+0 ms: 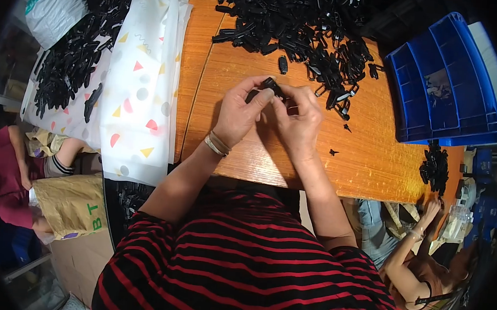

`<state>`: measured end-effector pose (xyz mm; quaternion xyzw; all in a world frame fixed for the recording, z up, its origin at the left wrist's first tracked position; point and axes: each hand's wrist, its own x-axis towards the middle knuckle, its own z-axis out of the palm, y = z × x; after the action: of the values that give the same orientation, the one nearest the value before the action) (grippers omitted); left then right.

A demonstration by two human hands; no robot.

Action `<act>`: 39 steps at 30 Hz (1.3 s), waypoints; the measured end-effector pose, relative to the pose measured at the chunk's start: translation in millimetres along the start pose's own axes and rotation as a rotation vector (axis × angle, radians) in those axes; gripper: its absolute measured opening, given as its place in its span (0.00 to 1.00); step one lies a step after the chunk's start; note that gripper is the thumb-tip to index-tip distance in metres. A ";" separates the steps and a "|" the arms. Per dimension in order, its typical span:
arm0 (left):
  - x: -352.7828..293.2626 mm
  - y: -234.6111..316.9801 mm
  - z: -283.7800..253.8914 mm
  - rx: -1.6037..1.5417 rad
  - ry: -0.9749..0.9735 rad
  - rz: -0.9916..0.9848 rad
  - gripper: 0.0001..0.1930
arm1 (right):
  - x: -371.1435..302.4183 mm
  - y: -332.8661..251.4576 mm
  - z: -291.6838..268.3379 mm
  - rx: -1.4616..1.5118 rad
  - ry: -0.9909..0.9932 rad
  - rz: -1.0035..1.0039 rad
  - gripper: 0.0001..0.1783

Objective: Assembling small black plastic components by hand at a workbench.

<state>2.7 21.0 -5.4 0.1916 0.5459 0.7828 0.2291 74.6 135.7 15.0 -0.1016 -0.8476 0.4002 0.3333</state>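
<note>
Head view: both hands are meeting over the tabletop (249, 149), left hand (238, 115) and right hand (298, 124) pinching one small black plastic clip (272, 86) between fingertips, held just above the wood. Looks like the fitting/pressing step. Next move probably needs firm, aligned thumb pressure. The pile of black clips (303, 26) is lying just beyond, blue crate (464, 121) to the right.

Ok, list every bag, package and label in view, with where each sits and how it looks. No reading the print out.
Grey plastic bag: top left corner, crumpled, with a small green label patch.
Brown paper sack: lower left beside the table, creased, green printed letters on its side.
Cardboard box: under that sack, plain brown.
White plastic sheet: draped over the table's left end, printed with coloured triangles and dots.
No screens or signs in view.
</note>
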 end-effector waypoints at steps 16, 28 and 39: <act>-7.1 25.5 -7.7 -0.070 -0.212 -0.123 0.15 | -24.8 -18.2 20.2 0.413 -0.056 0.130 0.24; -211.6 76.6 -136.4 0.716 -0.101 -0.726 0.10 | 45.7 71.2 -27.8 -0.562 -0.223 0.065 0.17; -316.8 20.7 -219.5 1.399 -0.104 -0.765 0.16 | 68.1 88.9 -9.8 -0.748 -0.418 -0.087 0.18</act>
<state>139.1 -333.4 -74.3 0.1265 0.9270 0.1160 0.3336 20.9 230.1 -13.9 -0.0965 -0.9871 0.0629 0.1112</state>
